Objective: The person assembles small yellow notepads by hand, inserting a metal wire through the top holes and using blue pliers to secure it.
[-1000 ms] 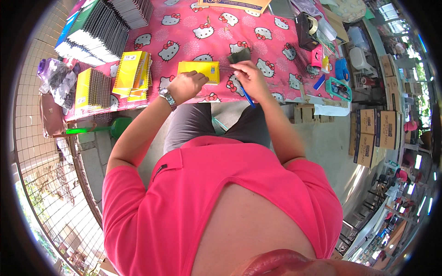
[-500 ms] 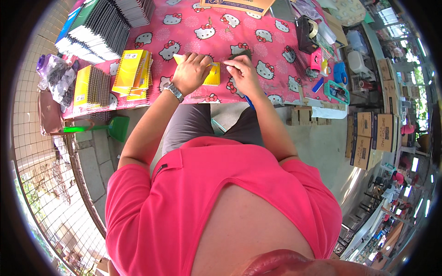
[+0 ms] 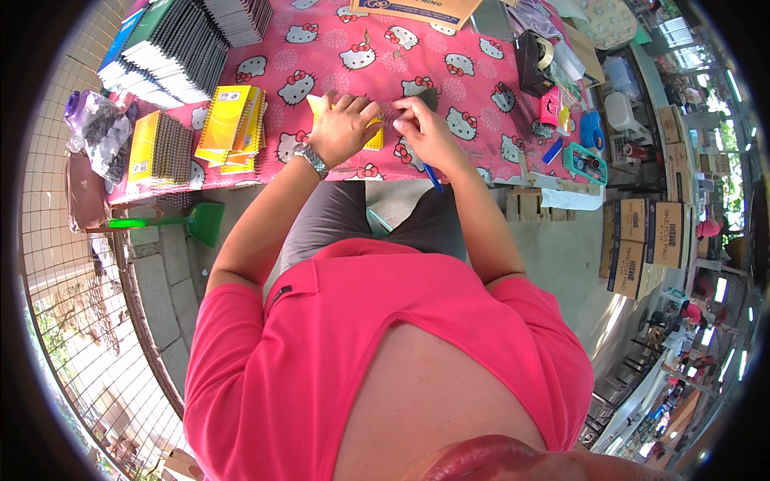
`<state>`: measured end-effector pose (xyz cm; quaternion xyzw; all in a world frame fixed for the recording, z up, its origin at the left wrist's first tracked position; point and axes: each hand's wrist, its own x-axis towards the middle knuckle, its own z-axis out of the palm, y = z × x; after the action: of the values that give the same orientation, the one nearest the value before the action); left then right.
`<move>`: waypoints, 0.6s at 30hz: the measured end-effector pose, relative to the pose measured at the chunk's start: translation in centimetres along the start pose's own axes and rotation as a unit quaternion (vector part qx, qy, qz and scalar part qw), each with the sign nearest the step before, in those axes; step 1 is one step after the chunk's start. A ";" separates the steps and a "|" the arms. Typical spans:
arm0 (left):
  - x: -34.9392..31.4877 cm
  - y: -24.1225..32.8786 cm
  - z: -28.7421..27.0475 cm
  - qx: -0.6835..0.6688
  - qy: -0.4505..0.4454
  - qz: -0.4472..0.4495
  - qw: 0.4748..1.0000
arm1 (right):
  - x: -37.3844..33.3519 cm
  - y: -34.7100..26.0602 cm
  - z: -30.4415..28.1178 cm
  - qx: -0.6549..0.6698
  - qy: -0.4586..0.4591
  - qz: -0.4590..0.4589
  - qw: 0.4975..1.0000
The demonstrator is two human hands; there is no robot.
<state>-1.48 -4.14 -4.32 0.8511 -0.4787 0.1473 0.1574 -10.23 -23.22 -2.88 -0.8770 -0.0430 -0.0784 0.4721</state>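
A small yellow spiral notebook lies near the table's front edge, mostly covered by my left hand. That hand wears a metal watch, and its fingers bend over the notebook's right side; a pale corner sticks out beyond it. My right hand is beside the notebook, thumb and forefinger brought together near its right edge. What they pinch is too small to make out. From under this hand a slim blue handle juts toward me; its other end is hidden. Just beyond the fingers shows a dark object.
To the left stand yellow notebooks in a fanned pile and a row, with taller spiral notebook stacks behind. A tape dispenser, a green basket and a blue marker lie right. Cartons stand beyond the table.
My left hand has shifted slightly right and covers more of the notebook. My right hand has turned a little, and more of the blue handle shows below it.
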 end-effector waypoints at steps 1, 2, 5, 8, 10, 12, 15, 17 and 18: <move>-0.2 -0.1 0.1 -0.007 -0.004 0.000 1.000 | 0.2 -1.7 -0.4 0.010 -0.020 0.066 0.998; -0.3 -0.3 0.1 -0.014 -0.007 -0.001 1.000 | 0.4 -2.7 -0.5 0.019 -0.041 0.132 0.990; -0.4 -0.6 0.1 -0.019 0.006 0.005 1.000 | 0.6 -1.5 0.1 -0.102 0.022 -0.096 0.990; -0.6 -1.3 0.3 -0.023 -0.007 0.015 1.000 | 2.7 -0.2 -1.0 0.131 -0.092 0.199 0.967; -0.6 -1.6 0.3 -0.034 0.008 0.027 0.999 | 3.5 4.1 -0.7 -0.137 0.035 0.097 0.985; -0.5 -1.6 0.3 -0.039 0.055 0.024 0.997 | 3.2 7.8 -0.7 -0.360 0.048 0.007 0.932; -0.3 -1.2 -0.7 -0.013 0.085 -0.026 0.996 | 3.6 9.4 -1.4 -0.389 -0.038 -0.019 0.920; -1.3 -2.6 -0.5 -0.045 0.048 -0.049 0.997 | 4.1 5.8 -1.4 0.045 -0.104 0.060 0.992; -1.6 -3.0 -0.2 -0.080 0.019 -0.049 0.995 | 3.9 3.1 -1.9 0.261 -0.128 0.105 0.951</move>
<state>0.26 -1.37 -5.20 0.8552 -0.4436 0.1169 0.2410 -6.07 -26.54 -3.69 -0.7257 -0.0293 0.0984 0.6803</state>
